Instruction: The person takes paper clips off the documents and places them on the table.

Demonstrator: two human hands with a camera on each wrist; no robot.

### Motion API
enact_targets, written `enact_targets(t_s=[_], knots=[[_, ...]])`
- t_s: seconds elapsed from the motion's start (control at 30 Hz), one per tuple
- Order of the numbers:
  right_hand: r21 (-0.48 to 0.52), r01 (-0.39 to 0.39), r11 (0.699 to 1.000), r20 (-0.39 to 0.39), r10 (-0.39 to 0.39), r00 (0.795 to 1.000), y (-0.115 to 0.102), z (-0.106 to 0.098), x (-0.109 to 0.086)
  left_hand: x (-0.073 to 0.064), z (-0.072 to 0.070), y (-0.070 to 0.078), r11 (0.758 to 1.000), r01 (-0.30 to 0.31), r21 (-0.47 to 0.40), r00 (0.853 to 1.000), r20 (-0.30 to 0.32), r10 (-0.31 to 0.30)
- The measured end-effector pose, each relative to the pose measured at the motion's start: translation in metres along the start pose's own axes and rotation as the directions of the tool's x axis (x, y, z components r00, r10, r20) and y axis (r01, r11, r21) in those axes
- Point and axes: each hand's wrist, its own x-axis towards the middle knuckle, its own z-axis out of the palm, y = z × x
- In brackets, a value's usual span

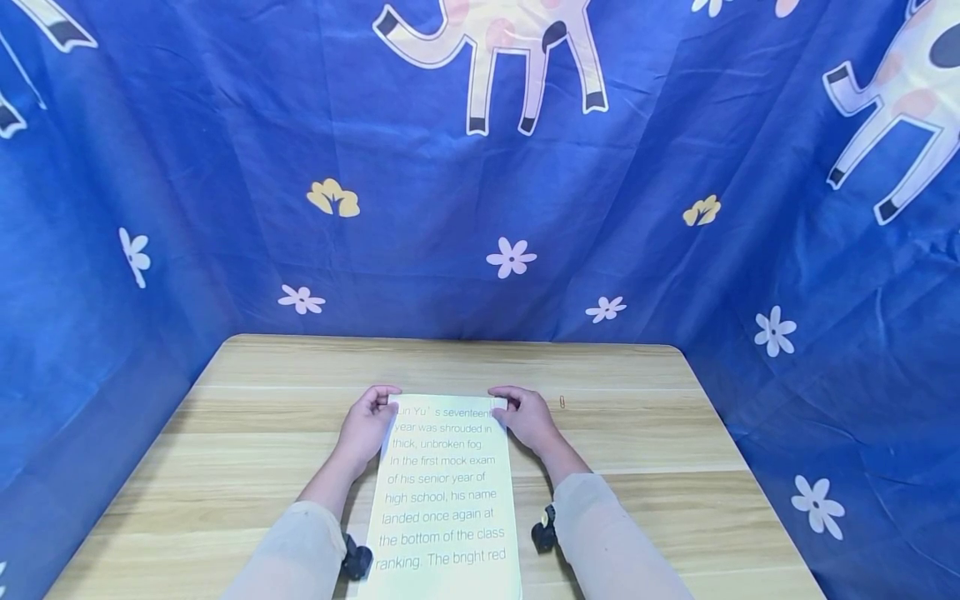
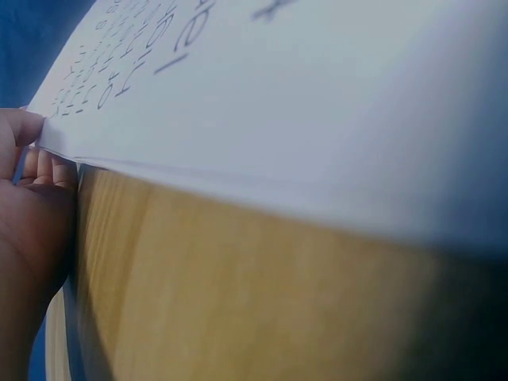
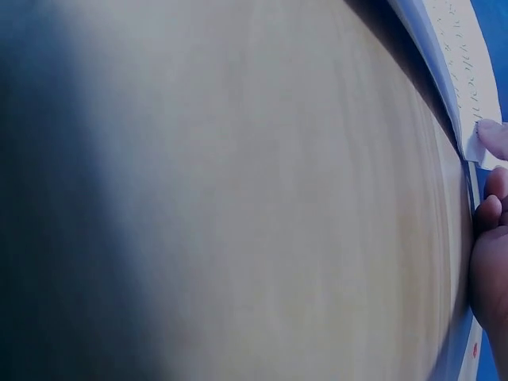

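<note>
Printed paper point(image 1: 442, 504) with large black English text lies lengthwise in front of me, its near end running out of the head view. At its far left corner my left hand point(image 1: 365, 429) pinches the edge between thumb and fingers. My right hand point(image 1: 531, 421) does the same at the far right corner. In the left wrist view the paper point(image 2: 262, 119) rises above the tabletop, and its long edge looks layered. The right thumb presses on the paper's corner point(image 3: 473, 147) in the right wrist view. How many sheets there are, I cannot tell.
A small paper clip point(image 1: 562, 402) lies on the wooden table point(image 1: 637, 500), just right of my right hand. Blue patterned curtain point(image 1: 420, 275) stands behind the table and along both sides. Dark wrist cameras point(image 1: 357, 560) sit at both sleeves.
</note>
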Motion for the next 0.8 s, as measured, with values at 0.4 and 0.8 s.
enact_targets(t_s=[0.4, 0.8], knots=[[-0.056, 0.042, 0.998, 0.010, -0.041, 0.999, 0.0030, -0.0014, 0.0013, -0.0003, 0.0004, 0.0009, 1.000, 0.002, 0.001, 1.000, -0.005, -0.002], [-0.049, 0.017, 0.999, -0.001, -0.018, 1.000, 0.0027, -0.0021, 0.0003, 0.0007, 0.0012, 0.0006, 1.000, 0.008, -0.002, 1.000, -0.013, -0.009]])
